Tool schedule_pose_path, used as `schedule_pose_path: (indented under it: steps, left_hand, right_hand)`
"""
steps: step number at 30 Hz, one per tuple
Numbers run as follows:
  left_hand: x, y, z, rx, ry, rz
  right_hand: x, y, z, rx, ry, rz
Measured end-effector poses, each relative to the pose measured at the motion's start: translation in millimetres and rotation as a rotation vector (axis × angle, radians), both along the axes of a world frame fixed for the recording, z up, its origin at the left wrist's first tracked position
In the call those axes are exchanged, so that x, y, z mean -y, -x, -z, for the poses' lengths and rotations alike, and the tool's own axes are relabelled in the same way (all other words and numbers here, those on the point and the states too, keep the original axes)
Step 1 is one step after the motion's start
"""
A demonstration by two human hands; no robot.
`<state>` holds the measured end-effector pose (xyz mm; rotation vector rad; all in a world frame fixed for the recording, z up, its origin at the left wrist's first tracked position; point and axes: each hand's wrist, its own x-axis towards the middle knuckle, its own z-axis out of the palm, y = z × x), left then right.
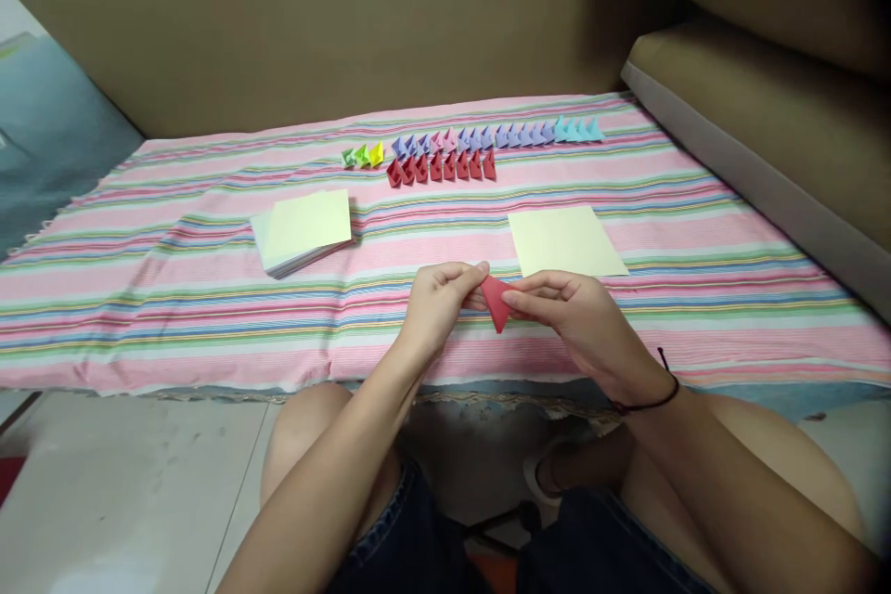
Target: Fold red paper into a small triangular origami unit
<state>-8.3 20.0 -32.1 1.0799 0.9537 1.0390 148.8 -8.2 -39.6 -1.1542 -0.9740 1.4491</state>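
A small piece of folded red paper (497, 303) is held up between my two hands above the front part of the striped cloth, one corner pointing down. My left hand (440, 299) pinches its upper left edge with thumb and fingers. On the other side, my right hand (567, 304) grips its right edge between thumb and forefinger. Just behind my right hand lies a flat pale yellow sheet (567, 241). Farther back stands a row of red folded paper pieces (436, 169), with purple, pink and light blue ones (511, 137) behind it.
At the left sits a stack of square paper (310, 227) with pale yellow on top. Green and yellow folded pieces (362, 155) stand near the rows. The striped cloth (174, 297) covers the seat, bounded by a brown backrest (348, 19) and cushions (766, 111) at right.
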Motion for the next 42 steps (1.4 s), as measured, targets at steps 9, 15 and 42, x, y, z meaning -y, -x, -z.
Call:
schedule_pose_path:
  steps: [9, 15, 42]
  left_hand:
    - [10.0, -7.1, -1.8, -0.096, 0.038, 0.092]
    - [8.4, -0.9, -1.9, -0.092, 0.042, 0.129]
    - [6.2, 0.6, -9.6, -0.103, 0.056, 0.267]
  right_hand:
    - [-5.3, 1.8, 2.6, -0.146, 0.004, 0.167]
    - [-5.8, -2.9, -1.7, -0.138, 0.047, 0.047]
    - [-8.2, -6.7, -1.6, 0.020, -0.042, 0.071]
